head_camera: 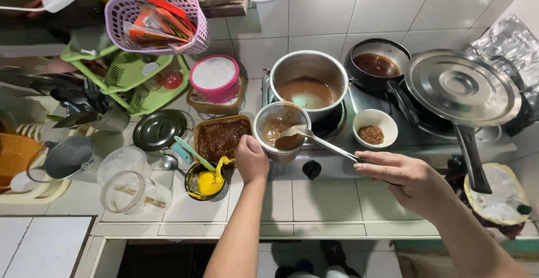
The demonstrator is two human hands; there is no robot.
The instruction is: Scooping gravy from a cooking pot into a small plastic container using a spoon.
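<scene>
The small bowl [279, 127] is shiny brushed metal, like the spoon [314, 137] in it. At twelve o'clock the big pot [309, 78] is glossy steel; at two o'clock the lid [463, 87] gleams like a mirror. The wall tiles [337, 8] are smooth, glazed white. At ten o'clock, the basket [160, 22] is matt pink plastic.

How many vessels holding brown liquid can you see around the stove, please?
3: the large steel pot on the burner, the dark pan behind it to the right, and the small steel bowl in front, held by the left hand. The lidded pan's contents are hidden.
</scene>
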